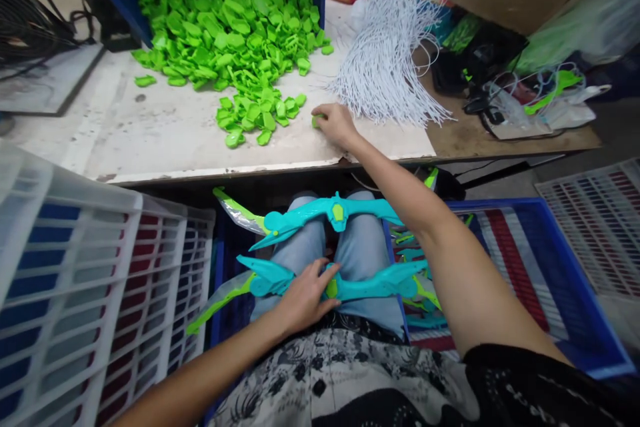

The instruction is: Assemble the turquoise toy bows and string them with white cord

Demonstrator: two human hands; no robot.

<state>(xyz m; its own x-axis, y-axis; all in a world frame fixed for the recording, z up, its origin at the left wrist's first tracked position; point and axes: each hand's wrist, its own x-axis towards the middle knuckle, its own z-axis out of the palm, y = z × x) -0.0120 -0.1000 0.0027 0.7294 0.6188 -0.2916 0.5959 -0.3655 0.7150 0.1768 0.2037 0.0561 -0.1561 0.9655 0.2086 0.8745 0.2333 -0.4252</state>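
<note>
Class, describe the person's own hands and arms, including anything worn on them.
The left hand and right hand are gloveless, with no bracelet visible. The right arm has a short black sleeve with pale markings; no left sleeve shows.

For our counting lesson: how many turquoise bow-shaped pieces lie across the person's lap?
2: the far bow lies across the thighs, the near bow under the left hand. Turquoise parts in the blue crate, partly hidden, are not counted.

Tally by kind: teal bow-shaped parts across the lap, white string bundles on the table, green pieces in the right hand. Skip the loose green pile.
Teal bow-shaped parts: 2
White string bundle: 1
Green piece in right hand: 1
Total: 4
</note>
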